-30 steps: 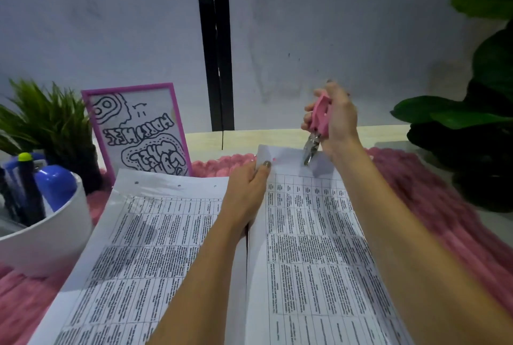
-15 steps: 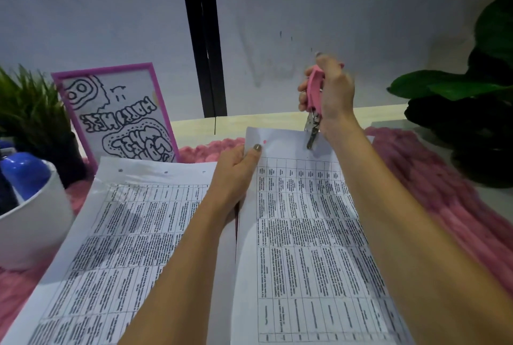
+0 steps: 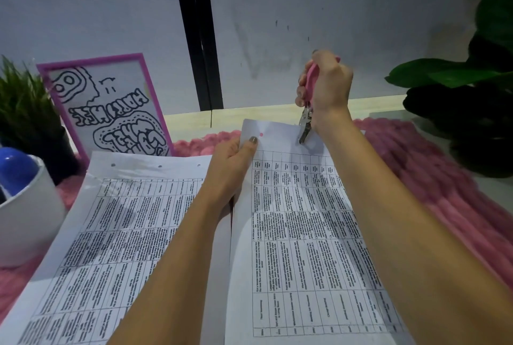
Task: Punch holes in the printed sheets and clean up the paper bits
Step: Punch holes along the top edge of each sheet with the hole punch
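Two printed sheets with tables lie side by side on a pink knitted mat [image 3: 433, 178]. The left sheet [image 3: 116, 233] shows three punched holes along its far edge. My left hand [image 3: 233, 167] grips the left edge of the right sheet [image 3: 305, 233], thumb on top near a hole through which pink shows. My right hand [image 3: 327, 86] squeezes a pink-handled hole punch [image 3: 306, 111], whose metal jaws sit over the sheet's far edge near its middle.
A pink-framed drawing [image 3: 111, 106] stands at the back left beside a small spiky plant [image 3: 25, 114]. A white cup [image 3: 25, 217] with a blue object sits at the left. A large dark-leaved plant [image 3: 469, 100] fills the right. A wall rises behind the table.
The view has shifted a little; my right hand has stayed at the sheet's far edge, with the punch's jaws now over that edge. My left hand keeps its grip on the sheet.
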Motion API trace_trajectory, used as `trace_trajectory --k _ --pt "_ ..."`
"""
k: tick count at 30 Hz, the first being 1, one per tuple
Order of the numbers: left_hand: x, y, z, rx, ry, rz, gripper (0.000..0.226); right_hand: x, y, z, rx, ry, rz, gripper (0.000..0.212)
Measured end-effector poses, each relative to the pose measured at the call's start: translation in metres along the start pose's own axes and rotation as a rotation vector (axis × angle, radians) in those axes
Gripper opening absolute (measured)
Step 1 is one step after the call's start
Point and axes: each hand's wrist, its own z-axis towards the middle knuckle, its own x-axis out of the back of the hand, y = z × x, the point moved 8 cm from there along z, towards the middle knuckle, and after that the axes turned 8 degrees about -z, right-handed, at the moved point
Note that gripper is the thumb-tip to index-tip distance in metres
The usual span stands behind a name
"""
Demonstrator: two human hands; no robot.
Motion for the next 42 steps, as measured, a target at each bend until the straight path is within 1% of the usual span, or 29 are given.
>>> trace_trajectory --k 4,5,7,9,11,14,19,23,25,28,31,34,38,40,42 --pt "0.010 0.003 0.005 -0.017 0.097 -0.126 0.015 0.004 0.004 0.000 -0.029 0.022 0.040 0.022" --pt "0.011 0.005 0.005 -0.012 0.094 -0.150 0.013 0.003 0.005 0.000 -0.028 0.014 0.042 0.021" --pt "0.005 0.006 0.004 0.040 0.026 -0.167 0.008 0.001 0.002 0.002 -0.016 -0.013 0.045 0.017" --pt "-0.001 0.002 0.002 0.090 -0.002 -0.118 0.018 -0.001 -0.002 0.002 -0.008 -0.038 0.027 0.015" --pt "-0.002 0.002 0.002 0.055 0.051 -0.060 0.025 -0.005 -0.004 0.002 -0.014 -0.077 -0.005 0.023" --pt "-0.003 0.001 0.004 0.011 0.116 -0.069 0.020 -0.008 -0.003 -0.005 -0.026 -0.137 -0.026 0.035" --pt "-0.005 0.000 0.005 0.011 0.153 -0.095 0.014 -0.001 -0.008 -0.014 0.006 -0.256 0.049 0.036" --pt "-0.009 0.001 0.003 0.000 0.144 -0.090 0.012 0.006 -0.015 -0.014 0.084 -0.189 0.079 0.030" --pt "-0.005 -0.001 0.004 -0.001 0.170 -0.091 0.009 0.003 -0.017 -0.014 0.099 -0.172 0.096 0.030" --pt "0.000 -0.003 0.005 -0.014 0.219 -0.072 0.014 -0.005 -0.016 -0.015 0.041 -0.234 0.099 0.032" --pt "0.002 -0.002 0.004 -0.014 0.223 -0.062 0.015 -0.010 -0.017 -0.016 0.036 -0.273 0.013 0.033" --pt "-0.002 0.002 0.001 0.014 0.159 -0.031 0.020 -0.010 -0.019 -0.016 0.064 -0.234 0.000 0.034" --pt "-0.007 0.014 -0.004 0.011 0.086 0.037 0.015 -0.011 -0.023 -0.019 0.089 -0.194 -0.010 0.034" --pt "-0.008 0.018 -0.005 -0.018 0.105 0.032 0.019 -0.015 -0.025 -0.021 0.106 -0.198 -0.028 0.034" --pt "-0.003 0.022 -0.005 -0.094 0.183 0.054 0.026 -0.018 -0.027 -0.024 0.115 -0.200 -0.038 0.033"
